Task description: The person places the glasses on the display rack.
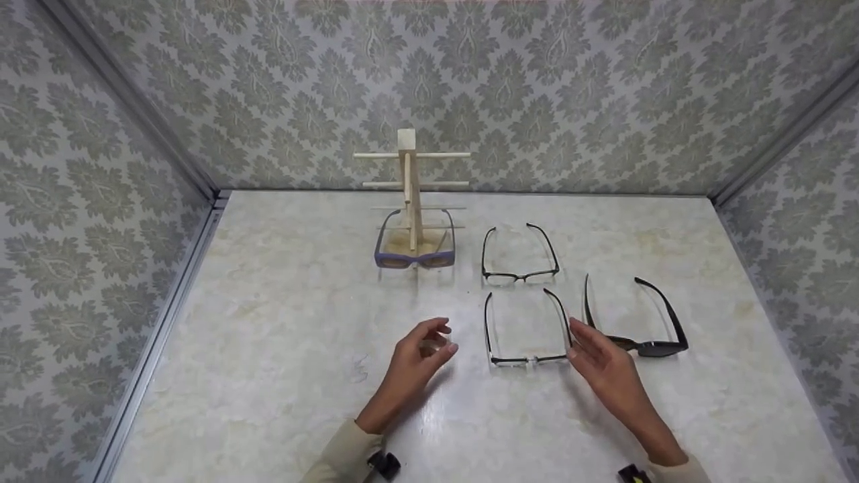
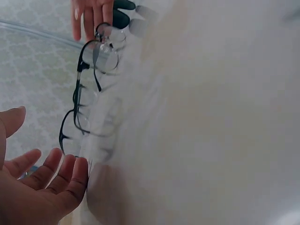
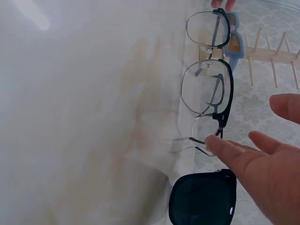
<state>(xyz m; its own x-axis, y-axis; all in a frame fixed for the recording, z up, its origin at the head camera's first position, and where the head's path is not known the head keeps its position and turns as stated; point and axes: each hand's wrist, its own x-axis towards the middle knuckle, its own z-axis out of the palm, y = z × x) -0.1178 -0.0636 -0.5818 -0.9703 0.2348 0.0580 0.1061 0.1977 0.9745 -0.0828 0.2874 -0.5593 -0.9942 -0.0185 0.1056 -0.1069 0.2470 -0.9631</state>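
A pair of dark-browed eyeglasses (image 1: 531,360) stands unfolded on the table between my hands, its arms pointing away from me. My right hand (image 1: 607,369) is at its right hinge with fingers extended; the thumb stands apart in the right wrist view, and whether a fingertip touches the frame (image 3: 229,96) I cannot tell. To the left of these glasses, my left hand (image 1: 417,355) hovers with loosely bent fingers, holding nothing. Behind lies a second pair of eyeglasses (image 1: 521,277). Black sunglasses (image 1: 662,349) lie unfolded just beyond my right hand.
A wooden display stand (image 1: 411,181) with several crossbars rises near the back wall. Purple-blue sunglasses (image 1: 415,261) sit at its lowest level. Patterned wall panels (image 1: 510,87) enclose the pale marbled table (image 1: 282,322) at the back and both sides.
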